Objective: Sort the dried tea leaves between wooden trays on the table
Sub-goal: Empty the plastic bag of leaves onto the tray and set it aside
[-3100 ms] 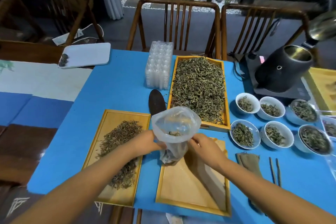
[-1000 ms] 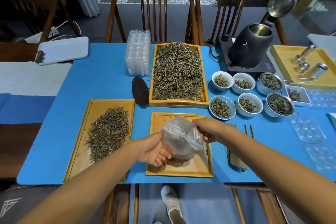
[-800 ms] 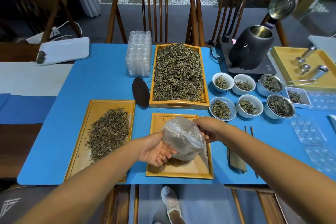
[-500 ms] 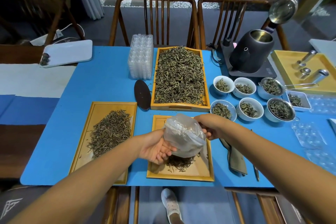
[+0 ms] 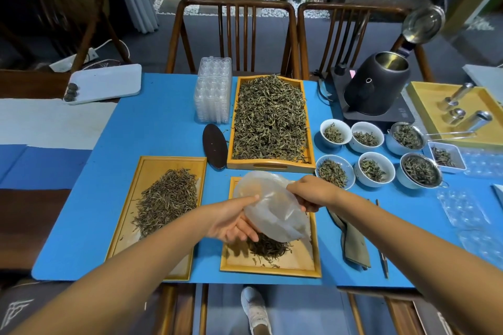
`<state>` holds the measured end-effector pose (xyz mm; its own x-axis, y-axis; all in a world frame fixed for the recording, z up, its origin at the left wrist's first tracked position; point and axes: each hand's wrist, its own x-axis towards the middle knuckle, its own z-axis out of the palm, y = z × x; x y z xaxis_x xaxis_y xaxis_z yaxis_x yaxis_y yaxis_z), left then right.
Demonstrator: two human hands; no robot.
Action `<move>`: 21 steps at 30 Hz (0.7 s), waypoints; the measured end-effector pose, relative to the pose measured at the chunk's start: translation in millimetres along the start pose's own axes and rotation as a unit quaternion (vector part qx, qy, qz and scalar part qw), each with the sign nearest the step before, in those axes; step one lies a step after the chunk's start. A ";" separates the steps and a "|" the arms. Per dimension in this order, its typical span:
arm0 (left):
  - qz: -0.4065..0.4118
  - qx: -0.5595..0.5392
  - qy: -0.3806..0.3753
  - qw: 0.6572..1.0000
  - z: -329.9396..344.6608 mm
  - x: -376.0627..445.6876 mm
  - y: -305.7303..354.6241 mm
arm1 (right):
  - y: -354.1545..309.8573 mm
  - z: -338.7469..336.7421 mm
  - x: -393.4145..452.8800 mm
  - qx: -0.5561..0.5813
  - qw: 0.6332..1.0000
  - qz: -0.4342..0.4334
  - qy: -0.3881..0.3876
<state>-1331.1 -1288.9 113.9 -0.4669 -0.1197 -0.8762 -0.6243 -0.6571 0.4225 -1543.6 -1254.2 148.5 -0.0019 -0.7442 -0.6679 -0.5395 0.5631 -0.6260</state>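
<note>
Both forearms reach over the small wooden tray (image 5: 313,266): left hand (image 5: 231,221) cups the tilted clear plastic bag (image 5: 272,212) from below, right hand (image 5: 310,193) pinches its upper edge. Dark dried tea leaves (image 5: 269,249) lie beneath it on the tray.

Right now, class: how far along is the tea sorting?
Done: a heap lies on the left tray. In hand: both hands, left hand and right hand, tip a plastic bag, spilling leaves onto the near tray. Left: the far tray looks full.
</note>
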 end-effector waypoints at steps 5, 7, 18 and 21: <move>0.041 0.042 0.052 0.997 -7.5 -4.0 6.6 | -1.1 -1.3 5.1 -0.044 0.998 -0.029 -0.031; 0.059 0.037 0.074 0.995 -11.4 -5.5 10.9 | -2.9 -3.1 8.3 -0.043 0.998 -0.035 -0.035; 0.159 -0.032 0.246 0.956 -52.4 -4.5 53.9 | -31.0 -10.6 44.0 0.002 0.993 -0.105 0.048; 0.174 -0.035 0.278 0.944 -62.7 -1.5 65.8 | -41.8 -10.6 58.3 0.009 0.991 -0.111 0.068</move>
<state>-1332.3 -1378.6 128.5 -0.2229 -0.6974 -0.6811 -0.4408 -0.5511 0.7085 -1530.1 -1324.9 139.9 0.0007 -0.8914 -0.4533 -0.5244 0.3856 -0.7591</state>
